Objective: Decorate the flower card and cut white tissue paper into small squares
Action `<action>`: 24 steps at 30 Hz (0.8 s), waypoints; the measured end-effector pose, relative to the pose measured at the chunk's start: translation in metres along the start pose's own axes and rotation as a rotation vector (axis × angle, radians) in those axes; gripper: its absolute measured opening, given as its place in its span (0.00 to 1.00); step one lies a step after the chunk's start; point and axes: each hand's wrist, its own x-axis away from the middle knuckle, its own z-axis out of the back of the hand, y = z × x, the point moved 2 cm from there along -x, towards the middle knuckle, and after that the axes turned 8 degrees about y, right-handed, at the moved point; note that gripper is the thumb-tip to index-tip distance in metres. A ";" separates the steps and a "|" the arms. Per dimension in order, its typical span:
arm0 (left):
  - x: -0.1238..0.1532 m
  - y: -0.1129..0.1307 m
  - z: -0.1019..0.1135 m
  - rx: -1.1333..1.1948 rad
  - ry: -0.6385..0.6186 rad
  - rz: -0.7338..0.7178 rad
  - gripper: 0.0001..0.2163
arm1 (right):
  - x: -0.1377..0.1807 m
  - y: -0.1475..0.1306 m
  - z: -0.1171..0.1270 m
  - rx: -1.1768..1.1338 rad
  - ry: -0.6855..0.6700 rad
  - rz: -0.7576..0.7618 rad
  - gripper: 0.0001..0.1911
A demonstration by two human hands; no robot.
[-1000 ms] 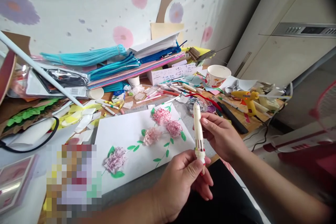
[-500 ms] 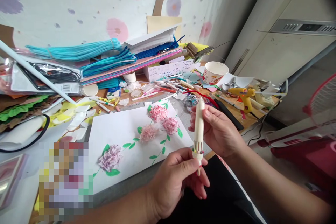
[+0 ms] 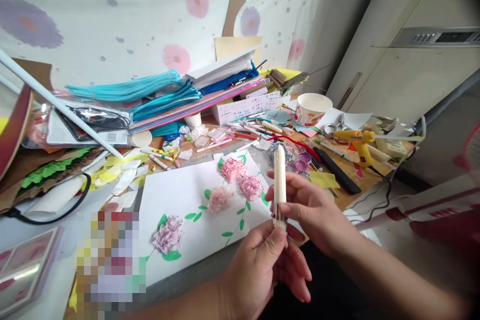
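Observation:
A cream multicolour pen (image 3: 279,175) stands nearly upright between my hands, tip upward. My left hand (image 3: 260,260) pinches its lower end between thumb and forefinger, with the other fingers loosely spread. My right hand (image 3: 317,212) is closed on the barrel, its thumb over the coloured sliders, which are partly hidden. Beyond my hands lies a white sheet (image 3: 157,200) bearing several crinkled paper flowers: a purple one (image 3: 168,234), a pale pink one (image 3: 218,199) and darker pink ones (image 3: 232,169). Green leaves and stems run between them.
A yellow glue gun (image 3: 358,142) and a black-handled tool (image 3: 337,170) lie at the right. Behind are a paper bowl (image 3: 313,110), scattered pens, and bundles of blue pipe cleaners (image 3: 123,89). Paper scraps (image 3: 125,177) and a clear-lidded case (image 3: 26,265) are at the left.
My right hand has shifted down along the pen, its thumb now at the sliders. My left hand still pinches the lower end. The view has turned slightly left and up.

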 end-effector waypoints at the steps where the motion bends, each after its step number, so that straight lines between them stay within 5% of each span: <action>1: -0.002 -0.002 0.001 -0.004 -0.014 0.014 0.23 | -0.001 0.002 0.004 0.014 0.020 0.038 0.23; 4: -0.004 -0.004 0.001 -0.066 -0.038 0.059 0.27 | -0.007 0.002 0.021 0.158 0.145 0.330 0.25; 7: 0.001 -0.003 -0.001 -0.151 -0.048 0.074 0.27 | -0.011 -0.001 0.033 0.630 0.153 0.638 0.26; 10: 0.009 0.000 -0.004 -0.312 -0.099 0.073 0.26 | -0.013 0.002 0.039 0.945 0.148 0.755 0.19; 14: 0.014 0.006 -0.009 -1.143 -0.205 -0.275 0.21 | -0.022 0.012 0.048 0.680 0.275 0.549 0.09; 17: 0.015 0.007 -0.010 -1.788 -0.215 -0.634 0.16 | -0.030 0.022 0.051 0.349 0.189 0.330 0.16; 20: 0.017 0.009 -0.008 -2.069 -0.078 -0.885 0.12 | -0.036 0.030 0.047 0.304 0.164 0.195 0.15; 24: 0.017 0.010 -0.004 -2.197 0.046 -0.925 0.10 | -0.043 0.039 0.036 0.387 0.237 0.119 0.11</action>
